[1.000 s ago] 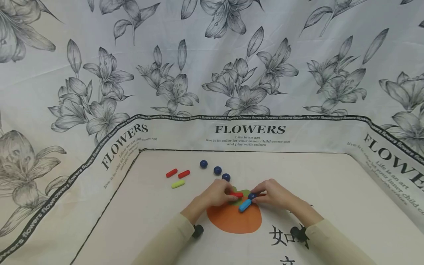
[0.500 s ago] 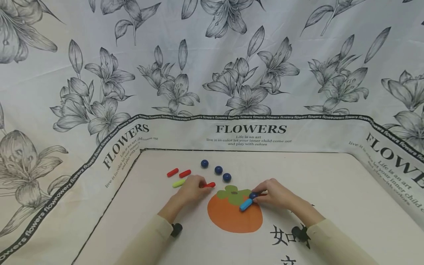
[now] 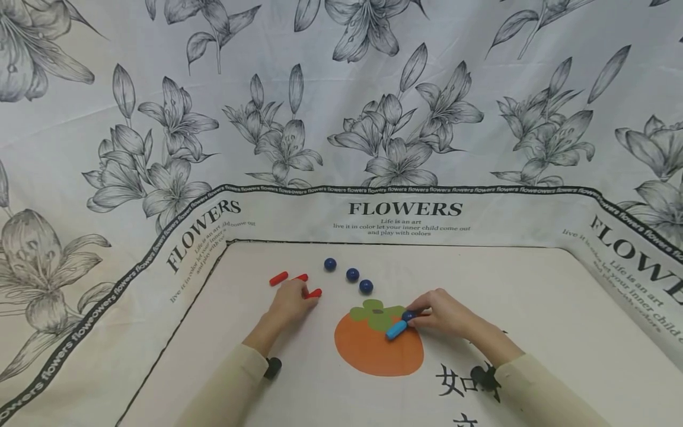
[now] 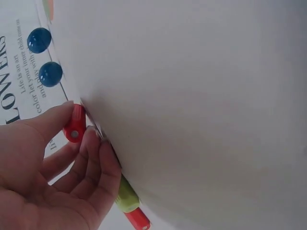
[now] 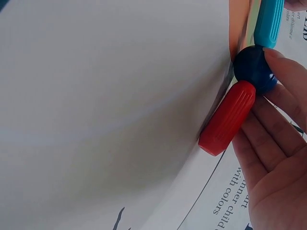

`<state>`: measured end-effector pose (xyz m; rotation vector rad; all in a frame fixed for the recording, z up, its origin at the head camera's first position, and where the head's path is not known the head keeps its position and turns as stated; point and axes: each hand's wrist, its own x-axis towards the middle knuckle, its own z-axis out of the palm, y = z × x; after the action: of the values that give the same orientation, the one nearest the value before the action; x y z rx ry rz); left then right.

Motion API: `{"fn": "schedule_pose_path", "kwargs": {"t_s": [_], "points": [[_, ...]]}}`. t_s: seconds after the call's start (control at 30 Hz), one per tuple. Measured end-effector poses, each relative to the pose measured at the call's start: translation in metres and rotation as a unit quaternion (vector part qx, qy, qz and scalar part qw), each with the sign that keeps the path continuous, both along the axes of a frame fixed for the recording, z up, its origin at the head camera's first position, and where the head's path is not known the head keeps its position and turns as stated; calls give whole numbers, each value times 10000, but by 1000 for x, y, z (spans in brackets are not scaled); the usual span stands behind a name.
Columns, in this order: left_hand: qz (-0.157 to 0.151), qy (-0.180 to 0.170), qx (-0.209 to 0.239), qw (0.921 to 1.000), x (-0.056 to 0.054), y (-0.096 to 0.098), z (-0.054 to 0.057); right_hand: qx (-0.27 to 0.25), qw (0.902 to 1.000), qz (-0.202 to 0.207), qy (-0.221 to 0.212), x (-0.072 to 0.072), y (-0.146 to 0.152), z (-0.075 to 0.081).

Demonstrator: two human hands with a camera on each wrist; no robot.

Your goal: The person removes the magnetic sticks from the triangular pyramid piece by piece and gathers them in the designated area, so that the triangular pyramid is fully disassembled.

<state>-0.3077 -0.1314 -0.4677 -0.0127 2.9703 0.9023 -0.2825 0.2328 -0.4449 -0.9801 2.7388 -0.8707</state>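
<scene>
Between thumb and fingers, my left hand [image 3: 290, 301] pinches a short red rod [image 4: 75, 123] that has a shiny dot in its end. Beneath that hand lies a yellow-green rod [image 4: 127, 195], hidden from the head view. Two more red rods lie just beyond, one at left [image 3: 278, 279] and one partly covered [image 3: 302, 277]. My right hand [image 3: 443, 313] holds a dark blue ball [image 5: 253, 68] by thumb and fingers, over the edge of the orange fruit print. A light blue rod [image 5: 269, 23] and a red rod [image 5: 228, 118] are joined to this ball on opposite sides.
Several dark blue balls lie beyond the hands, including a far one [image 3: 330, 264], a middle one [image 3: 353, 274] and a near one [image 3: 366, 287]. A persimmon print [image 3: 376, 350] and black characters mark the pale tabletop cloth [image 3: 480, 273]. Flower-printed fabric [image 3: 400, 130] stands behind.
My left hand has moved left from the persimmon print with the red rod in its fingers, and now covers the yellow-green rod. My right hand has stayed in place with the ball.
</scene>
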Motion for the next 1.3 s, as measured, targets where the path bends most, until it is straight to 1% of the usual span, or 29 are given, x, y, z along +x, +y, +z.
{"fn": "schedule_pose_path", "kwargs": {"t_s": [0.2,0.43,0.57,0.7,0.77,0.83,0.9,0.97,1.07,1.17,1.3], "points": [[15,-7,-112,9999,1,1,0,18,10000,-1,7,1,-1,-2],[27,-133,-107,9999,3,1,3,19,10000,-34,-14,2,-1,0],[-82,-24,-181,9998,7,-2,4,16,10000,-46,-26,2,-1,-1],[-219,159,-244,9993,11,-4,6,25,9999,-91,-63,2,-2,-3],[-363,276,-287,9985,13,-3,8,19,9999,-93,-64,2,-2,-3],[-594,368,-263,9972,16,0,10,17,9999,-88,-57,2,-1,-4],[-857,381,-209,9954,19,5,12,19,9999,-98,-47,2,-1,-4],[-1135,268,-113,9931,22,13,14,36,9999,-118,-45,2,-1,-4],[-1569,20,46,9876,26,27,15,43,9998,-157,-60,2,-2,-3],[-1991,-175,213,9796,27,43,16,12,9998,-190,-109,2,-3,-2],[-2425,-297,336,9691,30,64,14,-23,9996,-218,-181,3,-4,-1]]}}
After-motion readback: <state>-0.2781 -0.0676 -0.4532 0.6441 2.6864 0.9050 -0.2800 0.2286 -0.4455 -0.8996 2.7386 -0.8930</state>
